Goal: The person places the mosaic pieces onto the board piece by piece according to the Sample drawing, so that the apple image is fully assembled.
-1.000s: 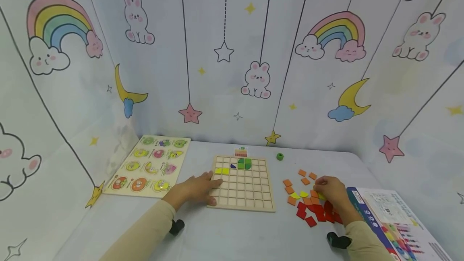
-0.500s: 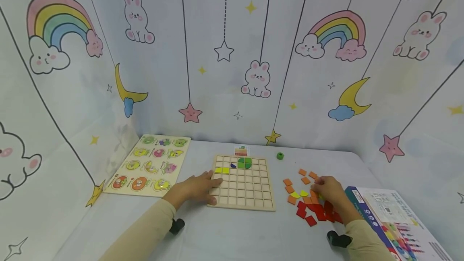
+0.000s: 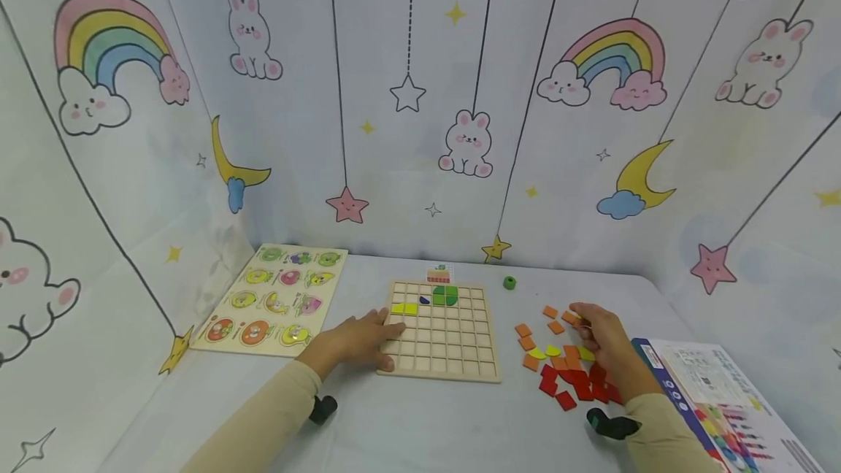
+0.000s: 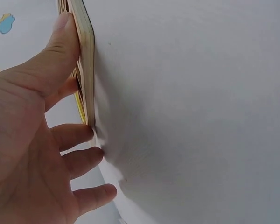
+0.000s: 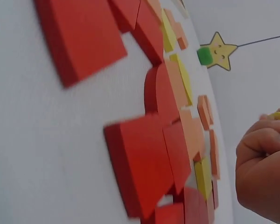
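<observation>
My left hand [image 3: 358,341] rests at the left edge of a wooden grid board [image 3: 436,349]. In the left wrist view its thumb and fingers [image 4: 81,163] touch the board's edge, extended and spread. The board bears yellow square tiles [image 3: 404,309], a small dark blue piece [image 3: 424,300] and green tiles [image 3: 445,296]. My right hand [image 3: 604,341] is above the far right of the loose tiles, beside an orange tile [image 3: 570,317]. Its curled fingers pinch a small yellow tile [image 5: 275,115], partly hidden in the right wrist view. Red tiles [image 5: 144,163] lie below that hand.
A fruit-picture board [image 3: 269,301] lies at the left. Behind the grid board is a small picture card [image 3: 439,274]. A green bead-like piece [image 3: 509,282] sits at the back. A printed box [image 3: 723,393] lies right of the tiles.
My right hand has moved away from me, from the middle of the tile pile to the orange tiles at its far side. The left hand stays on the board.
</observation>
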Demonstrator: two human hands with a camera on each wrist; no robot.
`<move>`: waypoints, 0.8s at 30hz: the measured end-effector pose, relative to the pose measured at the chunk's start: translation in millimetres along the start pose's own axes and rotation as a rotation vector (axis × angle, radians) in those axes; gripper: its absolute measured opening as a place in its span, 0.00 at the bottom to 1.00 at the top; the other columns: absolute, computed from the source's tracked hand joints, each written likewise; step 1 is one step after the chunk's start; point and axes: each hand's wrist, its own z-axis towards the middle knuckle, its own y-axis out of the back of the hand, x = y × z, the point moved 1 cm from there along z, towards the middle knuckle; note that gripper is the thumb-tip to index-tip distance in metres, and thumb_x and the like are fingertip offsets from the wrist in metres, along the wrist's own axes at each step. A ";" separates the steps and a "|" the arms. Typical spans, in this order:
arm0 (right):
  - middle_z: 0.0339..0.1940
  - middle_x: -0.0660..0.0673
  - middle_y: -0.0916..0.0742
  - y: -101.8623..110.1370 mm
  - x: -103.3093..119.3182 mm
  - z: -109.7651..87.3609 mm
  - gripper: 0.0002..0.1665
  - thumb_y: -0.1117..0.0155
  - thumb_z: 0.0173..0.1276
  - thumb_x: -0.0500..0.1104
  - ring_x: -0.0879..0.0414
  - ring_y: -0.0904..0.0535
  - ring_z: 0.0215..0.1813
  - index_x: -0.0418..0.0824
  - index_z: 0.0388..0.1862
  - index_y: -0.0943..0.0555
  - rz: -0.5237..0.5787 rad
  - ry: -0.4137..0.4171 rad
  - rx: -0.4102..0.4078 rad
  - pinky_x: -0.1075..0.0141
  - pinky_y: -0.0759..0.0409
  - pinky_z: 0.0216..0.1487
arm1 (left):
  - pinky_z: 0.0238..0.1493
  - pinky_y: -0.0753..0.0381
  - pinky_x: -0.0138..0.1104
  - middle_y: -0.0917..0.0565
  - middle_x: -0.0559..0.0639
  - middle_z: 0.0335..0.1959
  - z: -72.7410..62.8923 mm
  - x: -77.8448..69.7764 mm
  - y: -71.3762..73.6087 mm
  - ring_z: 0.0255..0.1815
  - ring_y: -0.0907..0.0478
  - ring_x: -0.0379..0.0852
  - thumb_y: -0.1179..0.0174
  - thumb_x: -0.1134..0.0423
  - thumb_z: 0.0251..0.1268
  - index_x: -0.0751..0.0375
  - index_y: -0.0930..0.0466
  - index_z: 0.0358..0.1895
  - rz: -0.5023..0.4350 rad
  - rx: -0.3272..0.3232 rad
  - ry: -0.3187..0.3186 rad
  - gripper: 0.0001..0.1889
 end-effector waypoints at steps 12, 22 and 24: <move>0.29 0.53 0.20 -18.7 6.9 -1.1 0.07 0.34 0.74 0.50 0.62 0.28 0.27 0.50 0.45 0.20 0.278 0.048 -0.086 0.75 0.25 0.29 | 0.76 0.45 0.63 0.40 0.60 0.81 -3.3 3.0 3.8 0.82 0.50 0.65 0.31 0.40 0.61 0.43 0.34 0.77 0.015 -0.039 -0.026 0.41; 0.27 0.53 0.24 -27.4 1.5 3.3 0.15 0.41 0.78 0.53 0.63 0.30 0.25 0.48 0.52 0.15 0.331 0.126 -0.046 0.77 0.28 0.26 | 0.76 0.44 0.62 0.41 0.60 0.81 -6.1 10.2 9.0 0.83 0.53 0.66 0.33 0.40 0.64 0.46 0.33 0.77 0.047 -0.083 -0.037 0.40; 0.31 0.53 0.20 -29.2 1.7 1.2 0.12 0.41 0.77 0.51 0.64 0.25 0.30 0.51 0.53 0.15 0.377 0.111 -0.043 0.79 0.22 0.33 | 0.77 0.44 0.62 0.42 0.61 0.81 -7.5 9.8 9.3 0.83 0.54 0.67 0.33 0.41 0.64 0.46 0.33 0.77 0.035 -0.087 -0.038 0.39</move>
